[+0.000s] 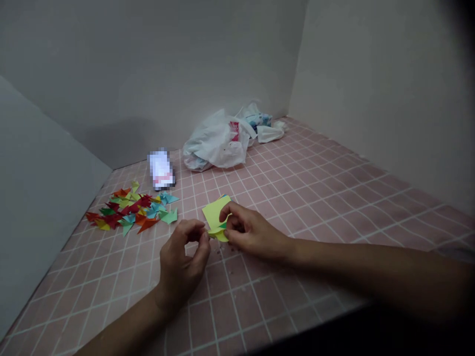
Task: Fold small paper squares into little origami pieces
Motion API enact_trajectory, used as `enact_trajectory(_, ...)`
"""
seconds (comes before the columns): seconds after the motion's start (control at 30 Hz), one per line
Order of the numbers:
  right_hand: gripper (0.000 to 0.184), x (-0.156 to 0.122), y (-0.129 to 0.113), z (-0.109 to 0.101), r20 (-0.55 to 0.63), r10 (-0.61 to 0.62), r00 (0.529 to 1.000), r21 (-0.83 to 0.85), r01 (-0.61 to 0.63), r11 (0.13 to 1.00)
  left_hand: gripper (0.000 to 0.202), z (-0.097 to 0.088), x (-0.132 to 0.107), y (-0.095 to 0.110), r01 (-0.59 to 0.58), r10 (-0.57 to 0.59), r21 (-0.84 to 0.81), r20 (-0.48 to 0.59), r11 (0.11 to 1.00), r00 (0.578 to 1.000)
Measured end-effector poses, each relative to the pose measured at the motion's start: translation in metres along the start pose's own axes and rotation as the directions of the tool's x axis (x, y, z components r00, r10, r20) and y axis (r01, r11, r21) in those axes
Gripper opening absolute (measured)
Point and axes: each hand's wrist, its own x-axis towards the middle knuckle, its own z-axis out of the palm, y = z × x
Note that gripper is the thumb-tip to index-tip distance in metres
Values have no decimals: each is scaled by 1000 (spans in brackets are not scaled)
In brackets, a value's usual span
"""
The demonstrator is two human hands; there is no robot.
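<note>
A small piece of yellow paper (218, 234) with a curved, bent edge is held up between my two hands. My left hand (183, 257) pinches its left end between thumb and forefinger. On the right side, my right hand (256, 233) has its thumb and forefinger closed at the paper's other end. Just behind it lies a stack of square paper sheets (213, 210), yellow on top, partly covered by my right fingers. A bit of green shows near the right fingertips; I cannot tell which sheet it belongs to.
Many-coloured folded paper birds (143, 202) lie in a heap at the left. Behind them a lit phone (161, 170) leans near the wall. White plastic bags (218, 143) sit at the back. A pink tiled-pattern surface (315, 198) runs up to grey walls.
</note>
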Motion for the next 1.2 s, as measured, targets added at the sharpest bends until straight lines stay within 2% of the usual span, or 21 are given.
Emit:
enact_trajectory(0.13, 20, -1, 0, -4, -71, -165, 984, -201, 148, 968, 28, 5, -3, 1, 204, -190, -110, 128, 973, 973)
enact_trajectory(0.23, 15, -5, -2, -5, -52, -243, 969, -207, 228, 951, 23, 5, 2, 5, 333, -305, -204, 157, 921, 939)
enact_trajectory(0.33, 23, -6, -4, -3, -67, -249, 966, -91, 242, 966, 19, 2, 9, 10, 494, -493, -377, 108, 783, 864)
enact_trajectory(0.43, 27, -5, -2, 1, -69, -179, 981, -82, 173, 981, 23, 1, 12, 15, 558, -608, -523, 91, 645, 789)
enact_trajectory(0.53, 25, -4, 2, 5, -65, -104, 992, -41, 102, 994, 27, 1, 10, 21, 595, -634, -575, 163, 562, 756)
enact_trajectory(0.63, 27, -4, 4, 6, -110, -124, 986, -27, 122, 992, 27, 2, 6, 24, 626, -626, -571, 233, 532, 744)
enact_trajectory(0.73, 20, -5, 4, 5, -115, -158, 981, -51, 153, 987, 27, 2, 4, 25, 646, -617, -570, 283, 508, 734)
enact_trajectory(0.87, 18, -4, 5, 3, -121, -125, 985, -19, 124, 992, 31, 2, 4, 25, 679, -626, -593, 345, 432, 699)
enact_trajectory(1.2, 14, 2, 13, 5, -93, -28, 995, 189, 45, 981, 42, 6, 4, 20, 724, -597, -613, 463, 318, 655)
